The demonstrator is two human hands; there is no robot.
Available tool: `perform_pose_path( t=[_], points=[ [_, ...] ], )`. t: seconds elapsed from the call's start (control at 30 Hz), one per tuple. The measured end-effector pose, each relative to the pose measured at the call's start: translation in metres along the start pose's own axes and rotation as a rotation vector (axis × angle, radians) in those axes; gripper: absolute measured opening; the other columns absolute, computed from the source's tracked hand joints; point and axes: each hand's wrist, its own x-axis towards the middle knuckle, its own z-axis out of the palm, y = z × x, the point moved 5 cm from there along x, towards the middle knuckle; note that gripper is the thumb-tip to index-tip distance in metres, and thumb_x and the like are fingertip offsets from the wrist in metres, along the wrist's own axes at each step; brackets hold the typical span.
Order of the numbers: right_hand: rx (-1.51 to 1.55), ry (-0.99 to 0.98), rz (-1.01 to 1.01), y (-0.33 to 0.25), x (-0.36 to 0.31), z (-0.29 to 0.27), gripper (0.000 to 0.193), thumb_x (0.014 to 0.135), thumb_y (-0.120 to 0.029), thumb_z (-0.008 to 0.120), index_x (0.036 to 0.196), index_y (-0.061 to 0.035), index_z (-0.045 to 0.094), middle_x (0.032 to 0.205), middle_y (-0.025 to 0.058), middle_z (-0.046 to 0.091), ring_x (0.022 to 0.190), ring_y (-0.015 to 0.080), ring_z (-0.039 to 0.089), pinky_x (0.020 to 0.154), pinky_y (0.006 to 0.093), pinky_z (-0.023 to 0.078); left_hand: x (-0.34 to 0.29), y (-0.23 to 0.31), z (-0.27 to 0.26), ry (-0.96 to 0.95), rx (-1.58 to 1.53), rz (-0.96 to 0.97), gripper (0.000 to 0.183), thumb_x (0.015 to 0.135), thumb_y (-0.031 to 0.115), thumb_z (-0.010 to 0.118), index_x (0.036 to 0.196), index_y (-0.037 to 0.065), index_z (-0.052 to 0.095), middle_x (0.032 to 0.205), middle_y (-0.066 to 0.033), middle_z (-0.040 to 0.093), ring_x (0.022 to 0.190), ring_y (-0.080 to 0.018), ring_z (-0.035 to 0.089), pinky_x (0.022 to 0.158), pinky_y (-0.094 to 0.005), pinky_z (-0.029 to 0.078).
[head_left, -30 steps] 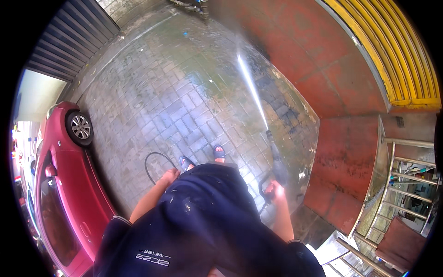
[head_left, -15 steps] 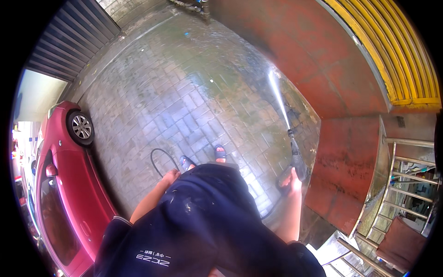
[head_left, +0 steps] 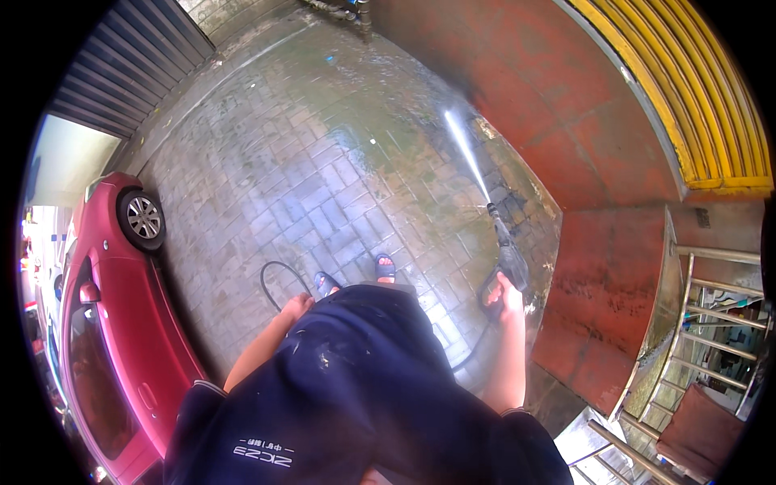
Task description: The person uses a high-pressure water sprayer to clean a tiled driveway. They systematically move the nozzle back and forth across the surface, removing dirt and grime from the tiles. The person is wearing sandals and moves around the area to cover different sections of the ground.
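Note:
My right hand (head_left: 506,297) is closed round the grip of a black pressure washer gun (head_left: 511,257), held out at my right side. A bright white jet of water (head_left: 466,152) shoots from its nozzle, forward and slightly left, onto wet paving near the foot of the red wall. Down at my left, my left hand (head_left: 298,305) is closed on a dark hose (head_left: 271,271), which loops out over the ground in front of it. Another stretch of hose (head_left: 477,349) hangs below the gun and runs back toward my body.
A red car (head_left: 129,299) stands close on my left. The red wall (head_left: 558,105), with yellow slatted shutter (head_left: 687,89) above, bounds the right side. Metal rails (head_left: 715,327) stand at the near right. A grey ribbed gate (head_left: 133,61) is at the far left. The brick paving (head_left: 267,162) is wet.
My right hand has lifted the spray gun forward and a little left. The jet has swung left and away from me. My left hand has barely moved.

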Motion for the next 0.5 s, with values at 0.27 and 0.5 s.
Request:
perform_pose_path(
  t=[0.27,0.5],
  points=[
    [0.014,-0.036,0.041,-0.008,0.013,0.013,0.029,0.085,-0.025,0.064,0.069,-0.0075,0.048,0.054,0.0038,0.041,0.044,0.0177,0.043,0.044,0.0370,0.041,-0.017,0.009,-0.004,-0.065,0.101,0.048,0.037,0.091,0.033,0.043,0.112,0.008,0.059,0.119,-0.0220,0.055,0.111,-0.0375,0.053,0.094,-0.0415,0.043],
    [-0.036,-0.073,0.028,-0.019,0.021,0.034,0.027,0.085,-0.023,0.064,0.070,-0.0076,0.048,0.054,0.0034,0.041,0.044,0.0174,0.043,0.045,0.0370,0.041,-0.007,-0.006,0.008,-0.022,-0.028,-0.068,0.045,0.091,0.038,0.042,0.115,0.002,0.057,0.118,-0.0229,0.057,0.114,-0.0373,0.052,0.096,-0.0413,0.041]
  ],
)
